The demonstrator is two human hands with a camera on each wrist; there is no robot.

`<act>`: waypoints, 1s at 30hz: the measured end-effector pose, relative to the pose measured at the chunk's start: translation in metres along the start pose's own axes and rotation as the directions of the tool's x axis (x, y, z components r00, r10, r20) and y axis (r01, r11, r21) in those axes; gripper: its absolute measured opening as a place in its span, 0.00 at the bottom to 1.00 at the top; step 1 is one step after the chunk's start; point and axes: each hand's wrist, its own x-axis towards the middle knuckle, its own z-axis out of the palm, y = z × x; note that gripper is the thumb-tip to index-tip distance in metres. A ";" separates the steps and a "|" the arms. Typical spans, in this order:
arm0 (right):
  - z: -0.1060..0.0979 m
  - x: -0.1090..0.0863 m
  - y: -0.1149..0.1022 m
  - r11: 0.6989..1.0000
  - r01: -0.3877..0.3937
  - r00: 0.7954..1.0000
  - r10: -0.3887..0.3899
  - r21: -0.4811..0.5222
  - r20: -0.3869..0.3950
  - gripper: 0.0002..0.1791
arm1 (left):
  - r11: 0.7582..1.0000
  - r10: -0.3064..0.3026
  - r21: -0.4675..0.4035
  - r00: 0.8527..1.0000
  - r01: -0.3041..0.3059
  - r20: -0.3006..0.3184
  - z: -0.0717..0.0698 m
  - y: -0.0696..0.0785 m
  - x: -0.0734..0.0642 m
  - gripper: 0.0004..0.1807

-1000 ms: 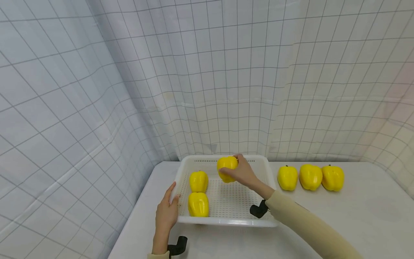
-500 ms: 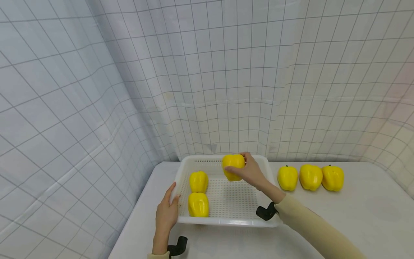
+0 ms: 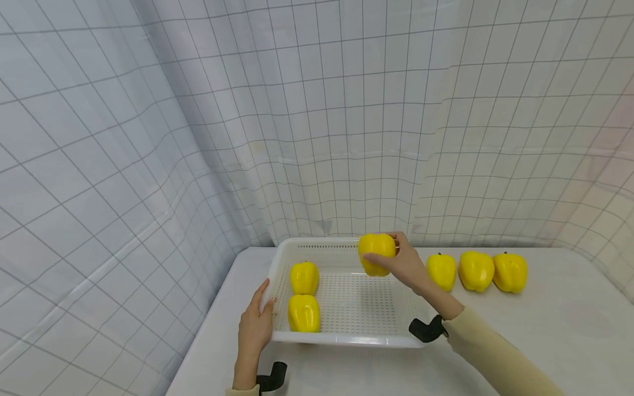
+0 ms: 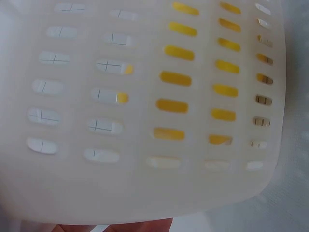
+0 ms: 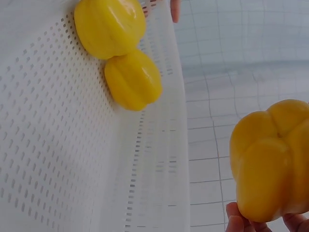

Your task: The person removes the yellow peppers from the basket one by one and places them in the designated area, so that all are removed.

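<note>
A yellow bell pepper (image 3: pixel 377 254) is in my right hand (image 3: pixel 409 264), held up over the back right of a white perforated basket (image 3: pixel 346 340). The right wrist view shows this bell pepper (image 5: pixel 265 164) from its lobed end, with fingertips (image 5: pixel 236 220) at its lower edge. My left hand (image 3: pixel 255 324) holds the basket's left side, thumb at the rim and fingers against the outer wall. In the left wrist view, the slotted wall (image 4: pixel 130 193) fills most of the picture. Inside the basket, one bell pepper (image 3: pixel 304 278) lies behind another bell pepper (image 3: pixel 304 313) along the left wall.
To the right of the basket, three more yellow bell peppers (image 3: pixel 476 271) stand in a row on the white table (image 3: pixel 555 341). My right forearm (image 3: pixel 495 352) crosses the table in front of them. A white checked curtain (image 3: pixel 346 137) hangs behind and at the sides.
My right hand has carried its bell pepper rightward and slightly up, from over the basket's middle toward its right side. The left hand, the basket and the other peppers stay put.
</note>
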 end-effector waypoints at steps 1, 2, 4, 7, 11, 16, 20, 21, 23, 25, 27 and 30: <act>-0.003 -0.002 0.000 1.000 -0.010 1.000 0.010 -0.010 -0.006 0.42 | 1.000 0.001 -0.001 1.000 -0.001 0.000 0.000 0.000 0.000 0.26; -0.007 -0.003 0.000 1.000 -0.020 1.000 0.020 -0.019 -0.012 0.43 | 1.000 0.001 -0.002 1.000 -0.001 -0.001 0.000 0.000 0.000 0.26; -0.013 -0.006 0.000 0.999 -0.037 0.999 0.037 -0.029 -0.021 0.45 | 1.000 0.003 -0.003 1.000 -0.003 -0.003 0.000 0.001 0.000 0.26; -0.024 -0.012 0.002 0.998 -0.060 0.998 0.059 -0.034 -0.039 0.47 | 1.000 0.007 -0.005 1.000 -0.007 -0.002 0.001 0.000 0.000 0.26; -0.036 -0.020 0.008 0.997 -0.075 0.995 0.073 -0.027 -0.064 0.48 | 1.000 0.012 -0.003 1.000 -0.012 0.000 0.001 -0.001 0.000 0.26; -0.048 -0.030 0.013 0.996 -0.080 0.990 0.076 -0.029 -0.118 0.46 | 1.000 0.010 -0.001 1.000 -0.010 -0.001 0.001 -0.001 0.001 0.26; -0.056 -0.038 0.015 0.995 -0.096 0.983 0.088 -0.041 -0.160 0.46 | 1.000 0.008 -0.004 1.000 -0.008 0.004 0.001 -0.002 0.000 0.26; -0.058 -0.040 0.016 0.994 -0.101 0.982 0.093 -0.041 -0.165 0.46 | 1.000 0.008 -0.005 1.000 -0.008 0.005 0.001 -0.002 0.000 0.26; -0.062 -0.043 0.018 0.993 -0.109 0.981 0.101 -0.043 -0.165 0.46 | 1.000 0.008 -0.007 1.000 -0.008 0.006 0.000 -0.001 0.000 0.26; -0.065 -0.046 0.021 0.993 -0.113 0.981 0.104 -0.046 -0.162 0.47 | 1.000 0.008 -0.010 1.000 -0.008 0.006 0.000 -0.001 0.000 0.26; -0.069 -0.049 0.024 0.991 -0.121 0.981 0.112 -0.051 -0.159 0.48 | 1.000 0.009 -0.013 1.000 -0.009 0.007 0.000 -0.001 0.000 0.26; -0.073 -0.052 0.029 0.988 -0.137 0.979 0.125 -0.065 -0.162 0.49 | 1.000 0.008 -0.015 1.000 -0.008 0.010 0.000 0.000 0.000 0.26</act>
